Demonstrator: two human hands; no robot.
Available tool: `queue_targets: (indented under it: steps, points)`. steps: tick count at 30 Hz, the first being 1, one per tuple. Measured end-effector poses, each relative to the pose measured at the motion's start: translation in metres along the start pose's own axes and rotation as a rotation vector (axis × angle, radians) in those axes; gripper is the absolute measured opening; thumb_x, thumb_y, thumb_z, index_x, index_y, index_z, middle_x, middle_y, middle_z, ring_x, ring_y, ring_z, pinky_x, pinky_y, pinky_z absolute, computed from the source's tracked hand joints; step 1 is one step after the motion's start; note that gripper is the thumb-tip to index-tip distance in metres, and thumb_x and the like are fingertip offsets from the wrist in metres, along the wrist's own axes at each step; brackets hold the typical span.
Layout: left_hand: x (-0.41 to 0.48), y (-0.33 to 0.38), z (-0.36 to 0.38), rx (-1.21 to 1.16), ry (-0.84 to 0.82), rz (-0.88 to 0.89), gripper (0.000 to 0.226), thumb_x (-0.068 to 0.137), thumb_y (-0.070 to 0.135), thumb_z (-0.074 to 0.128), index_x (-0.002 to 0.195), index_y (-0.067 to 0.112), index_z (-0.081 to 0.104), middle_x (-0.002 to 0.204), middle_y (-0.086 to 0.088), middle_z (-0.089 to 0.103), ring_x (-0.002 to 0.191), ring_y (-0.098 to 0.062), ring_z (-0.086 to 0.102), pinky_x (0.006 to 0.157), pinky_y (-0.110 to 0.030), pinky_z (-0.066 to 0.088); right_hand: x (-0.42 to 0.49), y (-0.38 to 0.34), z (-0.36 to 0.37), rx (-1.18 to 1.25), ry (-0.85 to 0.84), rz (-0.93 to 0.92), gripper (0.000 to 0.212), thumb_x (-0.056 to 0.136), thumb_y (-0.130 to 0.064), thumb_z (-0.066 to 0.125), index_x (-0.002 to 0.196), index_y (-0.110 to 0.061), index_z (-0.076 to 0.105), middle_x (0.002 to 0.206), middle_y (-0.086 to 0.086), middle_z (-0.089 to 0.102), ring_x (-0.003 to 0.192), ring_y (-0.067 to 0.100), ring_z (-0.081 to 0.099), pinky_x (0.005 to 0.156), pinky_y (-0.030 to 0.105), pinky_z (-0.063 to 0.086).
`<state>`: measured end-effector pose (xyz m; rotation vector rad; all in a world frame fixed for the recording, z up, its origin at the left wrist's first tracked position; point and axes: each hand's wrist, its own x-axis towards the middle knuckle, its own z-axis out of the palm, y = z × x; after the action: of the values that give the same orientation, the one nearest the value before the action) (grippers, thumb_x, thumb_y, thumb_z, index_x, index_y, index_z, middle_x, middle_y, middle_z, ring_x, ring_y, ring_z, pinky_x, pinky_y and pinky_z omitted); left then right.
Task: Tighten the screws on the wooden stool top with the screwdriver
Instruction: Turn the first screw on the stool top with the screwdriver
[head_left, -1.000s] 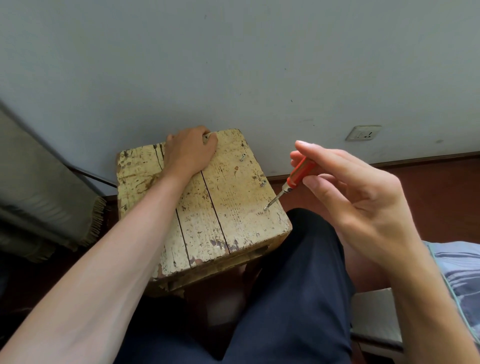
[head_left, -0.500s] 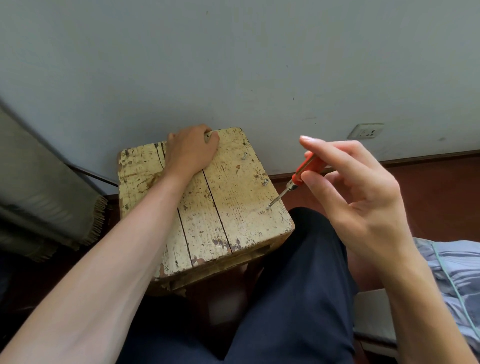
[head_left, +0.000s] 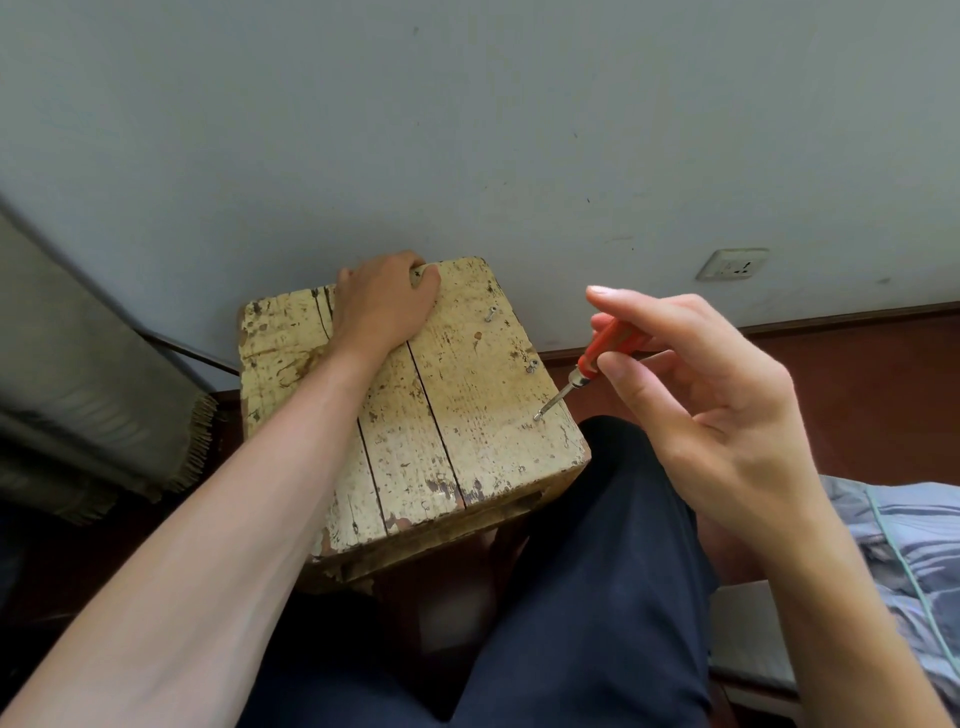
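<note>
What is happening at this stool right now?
A person's left hand grips the far edge of the stool, steadying it. The right hand pinches a screwdriver, its tip set on a screw near the stool's right edge. Two other screws stand proud further along that edge.

No text, label, brand, number or sign can be read anywhere in the frame. The orange screwdriver handle, the worn paint of the wooden stool top and the wall socket at the upper right show no legible marking.
</note>
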<state>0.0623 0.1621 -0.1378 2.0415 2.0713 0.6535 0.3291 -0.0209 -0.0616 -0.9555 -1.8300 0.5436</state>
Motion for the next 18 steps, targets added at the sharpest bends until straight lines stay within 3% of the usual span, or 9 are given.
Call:
queue_targets:
  steps: [12,14,18]
  points:
    - [0.001,-0.001,0.001,0.001,0.000,0.003,0.046,0.100,0.051,0.036,0.117,0.024,0.068,0.110,0.002,0.071,0.103,-0.026,0.062,0.100,-0.045,0.036,0.001,0.001,0.005,-0.147,0.107,-0.013,0.041,0.102,-0.010,0.073,0.140,-0.026,0.067,0.108,0.002,0.066,0.093,0.025,0.071,0.078,0.039,0.058]
    - [0.001,-0.002,0.001,0.005,0.003,0.006,0.047,0.100,0.051,0.036,0.118,0.023,0.068,0.111,0.001,0.071,0.103,-0.026,0.062,0.100,-0.045,0.036,0.001,0.001,0.000,-0.123,0.053,-0.014,0.044,0.104,-0.008,0.069,0.145,-0.023,0.064,0.119,0.001,0.066,0.099,0.023,0.073,0.081,0.033,0.058]
    - [0.001,-0.002,0.001,0.007,-0.003,0.008,0.046,0.100,0.051,0.035,0.119,0.023,0.067,0.112,0.001,0.071,0.104,-0.026,0.062,0.100,-0.045,0.036,0.001,0.001,-0.011,-0.086,-0.061,-0.017,0.055,0.104,0.001,0.058,0.155,-0.019,0.055,0.151,-0.006,0.058,0.130,0.021,0.067,0.100,0.027,0.055]
